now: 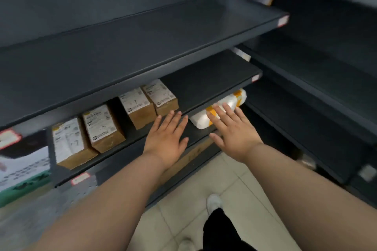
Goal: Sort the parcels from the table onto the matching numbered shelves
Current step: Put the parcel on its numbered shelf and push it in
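Observation:
Several brown cardboard parcels with white labels (102, 126) stand in a row on a dark shelf (204, 89). One shelf lower lies a white padded parcel with orange tape (228, 104). My right hand (232, 130) is spread flat, its fingertips over the near end of the white parcel. My left hand (169, 138) is also spread, fingers straight, at the shelf's front edge just right of the nearest brown box (161, 96). Neither hand holds anything.
An upper dark shelf (142, 32) with a red-edged label (283, 20) holds nothing. More dark shelving (316, 79) runs along the right. A printed carton (22, 171) sits at lower left. Tiled floor (234, 179) and my feet are below.

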### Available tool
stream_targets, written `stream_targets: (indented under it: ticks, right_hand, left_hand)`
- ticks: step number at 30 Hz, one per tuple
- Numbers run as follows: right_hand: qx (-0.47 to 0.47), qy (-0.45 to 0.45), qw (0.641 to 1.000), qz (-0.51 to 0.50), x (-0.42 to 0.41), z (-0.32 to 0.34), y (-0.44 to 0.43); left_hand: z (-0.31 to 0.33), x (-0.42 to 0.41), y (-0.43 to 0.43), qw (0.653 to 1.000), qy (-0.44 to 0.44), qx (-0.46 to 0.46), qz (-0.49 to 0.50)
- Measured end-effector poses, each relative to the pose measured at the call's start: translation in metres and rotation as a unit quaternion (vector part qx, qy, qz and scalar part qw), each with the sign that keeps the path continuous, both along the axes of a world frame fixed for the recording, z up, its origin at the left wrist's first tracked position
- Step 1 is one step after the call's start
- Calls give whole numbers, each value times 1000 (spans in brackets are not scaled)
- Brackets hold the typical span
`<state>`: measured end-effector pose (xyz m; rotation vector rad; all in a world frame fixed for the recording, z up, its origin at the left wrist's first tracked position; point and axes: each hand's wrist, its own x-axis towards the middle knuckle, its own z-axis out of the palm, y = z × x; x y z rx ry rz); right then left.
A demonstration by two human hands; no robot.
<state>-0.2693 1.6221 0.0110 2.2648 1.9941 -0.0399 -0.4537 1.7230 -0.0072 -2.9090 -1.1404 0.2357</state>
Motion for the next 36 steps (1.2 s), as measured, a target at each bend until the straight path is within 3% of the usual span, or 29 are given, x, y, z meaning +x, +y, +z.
stream_targets:
  ticks: [6,13,20,29,36]
  right_hand:
    - [19,-3,989,-144,23,15,-105]
    - [26,5,936,-352,62,20,-255]
    - [25,6,862,-506,93,15,-423]
    - [10,9,780,-626,114,19,-638]
    - [49,8,681,-730,93,24,-773]
  left_hand:
    - [8,72,-57,986,-24,11,-165]
    - [33,181,-168,929,-69,22,-362]
    - [40,275,-319,861,-69,9,-504]
    - [37,357,-540,783,-62,-32,-619]
    - [43,388,-698,685,-64,-48,-724]
